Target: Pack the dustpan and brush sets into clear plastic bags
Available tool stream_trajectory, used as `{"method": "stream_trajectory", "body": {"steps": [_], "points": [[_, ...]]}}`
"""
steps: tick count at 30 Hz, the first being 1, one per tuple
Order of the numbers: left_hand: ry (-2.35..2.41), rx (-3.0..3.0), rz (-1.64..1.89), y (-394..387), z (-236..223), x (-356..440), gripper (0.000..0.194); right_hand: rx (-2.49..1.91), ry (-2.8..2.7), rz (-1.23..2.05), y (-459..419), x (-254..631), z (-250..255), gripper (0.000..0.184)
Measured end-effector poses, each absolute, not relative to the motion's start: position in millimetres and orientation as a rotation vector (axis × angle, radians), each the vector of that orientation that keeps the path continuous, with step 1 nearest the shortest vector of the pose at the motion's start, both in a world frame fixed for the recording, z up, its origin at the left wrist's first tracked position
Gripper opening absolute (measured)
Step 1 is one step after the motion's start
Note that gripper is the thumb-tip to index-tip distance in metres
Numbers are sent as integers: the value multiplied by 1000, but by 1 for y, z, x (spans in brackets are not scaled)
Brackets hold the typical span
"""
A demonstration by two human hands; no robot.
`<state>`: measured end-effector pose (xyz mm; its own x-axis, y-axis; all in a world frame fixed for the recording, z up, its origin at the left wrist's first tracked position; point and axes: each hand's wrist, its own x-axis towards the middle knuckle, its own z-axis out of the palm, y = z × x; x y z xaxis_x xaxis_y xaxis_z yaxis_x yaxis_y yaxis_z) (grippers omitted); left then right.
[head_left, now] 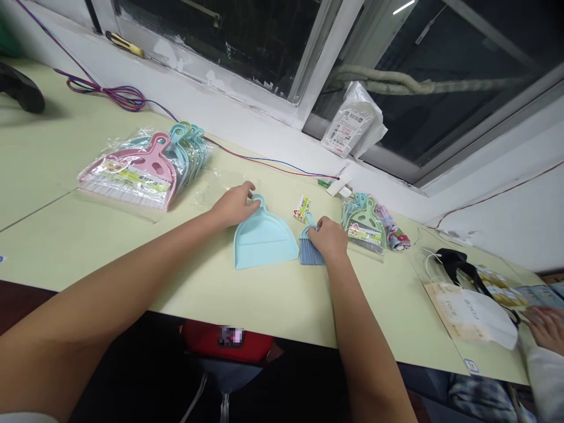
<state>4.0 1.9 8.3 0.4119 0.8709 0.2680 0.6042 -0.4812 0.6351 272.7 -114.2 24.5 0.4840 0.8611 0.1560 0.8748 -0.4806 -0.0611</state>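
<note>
A small light blue dustpan [263, 238] lies flat on the pale green table [66, 229]. My left hand [233, 204] is closed round its handle at the top. Just to the right lies a small blue brush [309, 248]. My right hand [328, 238] rests on it with fingers curled over its handle. A small printed label card [302, 208] lies between the two hands, a little farther back.
A stack of bagged dustpan sets [141, 167], pink on top, lies at the left. A smaller bagged pile [368, 226] sits right of my right hand. Red and blue wires [114, 94], a screwdriver [126, 44], a white paper bag [473, 314] and another person's hand [549, 326] are around.
</note>
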Motion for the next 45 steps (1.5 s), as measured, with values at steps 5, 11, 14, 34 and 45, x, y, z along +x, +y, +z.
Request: {"method": "stream_trajectory", "body": {"steps": [5, 11, 14, 34, 45], "points": [[1242, 2226, 892, 1, 13, 2, 46, -2263, -1535, -203, -114, 270, 24, 13], [1186, 2128, 1111, -5, 25, 3, 42, -1947, -1382, 33, -112, 258, 22, 22], [1067, 1980, 1131, -9, 27, 5, 49, -1822, -1367, 169, -111, 250, 19, 24], [745, 1603, 895, -29, 42, 17, 54, -1604, -1611, 345, -119, 220, 23, 24], [805, 1802, 919, -24, 33, 13, 51, -1192, -1909, 969, -190, 184, 113, 49]]}}
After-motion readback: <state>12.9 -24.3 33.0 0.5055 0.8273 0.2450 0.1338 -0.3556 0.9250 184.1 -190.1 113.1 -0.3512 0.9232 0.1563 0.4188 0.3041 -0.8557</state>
